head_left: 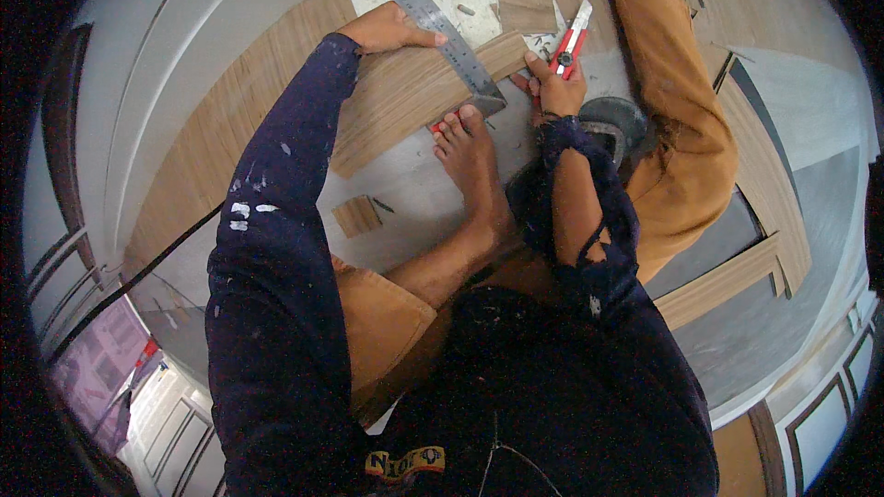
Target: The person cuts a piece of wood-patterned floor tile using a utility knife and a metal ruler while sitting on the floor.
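Observation:
My left hand (391, 29) is closed at the edge of a metal try square (414, 2), its thumb pressed against the blade. The blade lies slantwise across a wood-look floor plank (396, 97). The toes of my bare foot (465, 140) rest on the square's dark stock at the plank's near edge. In my right hand (559, 92) is a red utility knife (573, 35), with its blade pointing up and away from me. That hand is beside the plank's narrow right end, its thumb and finger close to it. Some fingers are hidden.
Small plank offcuts (525, 7) (357, 216) lie beyond and nearer than the plank. Laid planks (239, 92) run along the left wall. L-shaped strips (737, 281) lie at right, past my bent, orange-trousered leg (681, 129). A dark round object (615, 120) sits by my right wrist.

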Available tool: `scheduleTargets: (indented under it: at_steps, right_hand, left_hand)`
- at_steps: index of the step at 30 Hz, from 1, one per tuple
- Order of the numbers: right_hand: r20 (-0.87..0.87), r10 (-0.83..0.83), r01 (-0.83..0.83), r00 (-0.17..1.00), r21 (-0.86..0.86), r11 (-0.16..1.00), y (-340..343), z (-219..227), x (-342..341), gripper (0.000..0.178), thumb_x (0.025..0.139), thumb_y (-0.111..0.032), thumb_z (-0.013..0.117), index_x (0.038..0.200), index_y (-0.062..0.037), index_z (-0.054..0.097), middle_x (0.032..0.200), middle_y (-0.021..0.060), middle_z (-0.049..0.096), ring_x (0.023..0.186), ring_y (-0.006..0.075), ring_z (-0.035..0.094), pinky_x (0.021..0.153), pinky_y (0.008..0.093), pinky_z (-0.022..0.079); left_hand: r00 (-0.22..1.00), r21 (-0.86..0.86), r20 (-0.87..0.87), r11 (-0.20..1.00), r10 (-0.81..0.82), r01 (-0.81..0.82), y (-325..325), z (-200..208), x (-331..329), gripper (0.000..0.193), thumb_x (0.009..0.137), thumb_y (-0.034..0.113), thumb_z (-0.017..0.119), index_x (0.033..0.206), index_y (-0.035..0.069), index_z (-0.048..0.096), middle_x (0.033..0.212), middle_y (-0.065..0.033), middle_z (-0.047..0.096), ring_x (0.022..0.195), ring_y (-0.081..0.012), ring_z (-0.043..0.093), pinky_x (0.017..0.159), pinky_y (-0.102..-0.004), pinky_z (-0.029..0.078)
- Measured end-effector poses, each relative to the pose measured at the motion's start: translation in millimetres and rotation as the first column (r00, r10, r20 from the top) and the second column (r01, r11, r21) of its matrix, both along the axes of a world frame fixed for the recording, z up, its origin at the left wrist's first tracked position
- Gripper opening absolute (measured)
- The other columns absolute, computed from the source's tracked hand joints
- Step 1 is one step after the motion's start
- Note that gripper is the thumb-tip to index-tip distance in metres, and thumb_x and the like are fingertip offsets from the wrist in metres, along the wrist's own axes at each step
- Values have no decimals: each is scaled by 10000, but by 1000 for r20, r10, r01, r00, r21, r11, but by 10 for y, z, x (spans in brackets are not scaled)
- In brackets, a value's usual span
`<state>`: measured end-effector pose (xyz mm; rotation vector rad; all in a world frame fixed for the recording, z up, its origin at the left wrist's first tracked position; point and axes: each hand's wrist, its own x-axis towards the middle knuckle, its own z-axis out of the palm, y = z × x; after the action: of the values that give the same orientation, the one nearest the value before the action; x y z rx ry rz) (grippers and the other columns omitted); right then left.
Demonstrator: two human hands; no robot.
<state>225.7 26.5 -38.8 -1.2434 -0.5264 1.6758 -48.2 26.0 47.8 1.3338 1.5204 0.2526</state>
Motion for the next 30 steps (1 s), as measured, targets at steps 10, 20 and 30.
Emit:
scheduleTargets:
  at_steps: [10, 20, 30]
  right_hand:
    - [-64, -1, 2, 998, 9, 1000, -3, -78, 40, 316, 824, 55, 741, 924, -81, 473, 687, -5, 522, 461, 93, 457, 597, 417, 646]
    - [-34, 25, -25, 999, -22, 999, 15, -132, 90, 312, 816, 39, 757, 955, -71, 500, 846, 5, 531, 687, 172, 624, 597, 387, 666]
    - [-59, -6, 7, 998, 9, 1000, -21, -105, 74, 300, 831, 58, 729, 983, -57, 497, 872, 32, 564, 748, 204, 664, 631, 418, 674]
  left_hand:
    - [998, 15, -59, 999, 32, -31, -54, 42, 34, 558, 826, 377, 820, 1207, -6, 680, 1154, -89, 718, 1055, -172, 643, 956, -316, 491]
    - [996, -91, -84, 996, -5, -3, 74, 30, 38, 568, 813, 407, 832, 1197, 10, 697, 1152, -88, 722, 1057, -179, 642, 964, -314, 484]
    - [999, -62, 2, 998, 32, -32, 76, -101, -35, 570, 801, 402, 842, 1207, 27, 701, 1165, -89, 721, 1073, -183, 647, 978, -314, 478]
